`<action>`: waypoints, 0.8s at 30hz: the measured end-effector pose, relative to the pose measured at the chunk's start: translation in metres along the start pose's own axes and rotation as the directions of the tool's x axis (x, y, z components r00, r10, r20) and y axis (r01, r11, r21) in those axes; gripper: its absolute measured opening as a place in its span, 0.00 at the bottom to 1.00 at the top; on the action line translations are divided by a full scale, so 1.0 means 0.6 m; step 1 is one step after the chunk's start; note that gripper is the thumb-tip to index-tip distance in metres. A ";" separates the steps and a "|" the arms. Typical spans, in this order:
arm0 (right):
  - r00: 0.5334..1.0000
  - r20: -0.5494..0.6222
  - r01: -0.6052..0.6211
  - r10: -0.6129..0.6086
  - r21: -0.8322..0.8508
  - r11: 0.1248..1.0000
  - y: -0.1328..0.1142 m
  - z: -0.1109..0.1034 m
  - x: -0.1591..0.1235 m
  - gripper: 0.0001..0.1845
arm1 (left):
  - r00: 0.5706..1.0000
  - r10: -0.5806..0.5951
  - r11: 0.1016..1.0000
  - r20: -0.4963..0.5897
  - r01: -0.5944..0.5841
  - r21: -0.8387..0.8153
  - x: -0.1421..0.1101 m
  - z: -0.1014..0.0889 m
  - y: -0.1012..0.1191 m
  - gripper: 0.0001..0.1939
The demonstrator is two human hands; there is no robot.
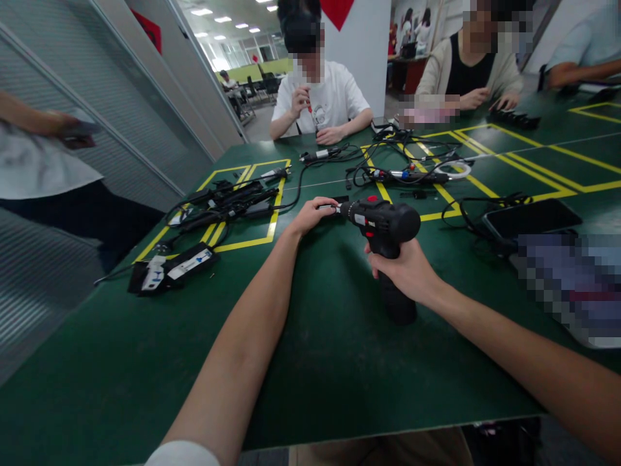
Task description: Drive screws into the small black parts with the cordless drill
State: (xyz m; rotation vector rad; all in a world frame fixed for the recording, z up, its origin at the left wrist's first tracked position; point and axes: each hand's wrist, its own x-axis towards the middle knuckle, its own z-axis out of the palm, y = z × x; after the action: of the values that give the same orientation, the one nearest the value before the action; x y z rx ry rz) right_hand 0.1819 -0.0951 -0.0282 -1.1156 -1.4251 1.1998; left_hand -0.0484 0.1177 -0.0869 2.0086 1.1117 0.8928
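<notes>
A black cordless drill (376, 217) with red accents is held upright by its grip in my right hand (400, 266). Its chuck points left, toward the fingers of my left hand (313, 215). Those fingers are closed on a small black part (339, 200) lying on the table, right at the drill's tip. The bit and the exact spot where it meets the part are mostly hidden by the fingers and the chuck.
Black cables and tools (237, 200) lie in a pile at left, near black pouches (191, 262). More cables with a pen-like tool (407, 175) lie farther back. A phone (533, 220) rests at right. People sit across the green table (145, 362); another stands at left.
</notes>
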 end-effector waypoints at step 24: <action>1.000 -0.008 0.003 -0.003 -0.034 0.999 0.001 0.001 0.000 0.08 | 1.000 0.001 1.000 -0.017 0.000 0.012 -0.002 0.001 0.005 0.18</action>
State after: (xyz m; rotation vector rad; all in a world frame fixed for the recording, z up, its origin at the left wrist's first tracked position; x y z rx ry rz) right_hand 0.1815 -0.0949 -0.0288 -1.1404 -1.4451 1.1713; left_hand -0.0471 0.1151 -0.0852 2.0141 1.1285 0.9077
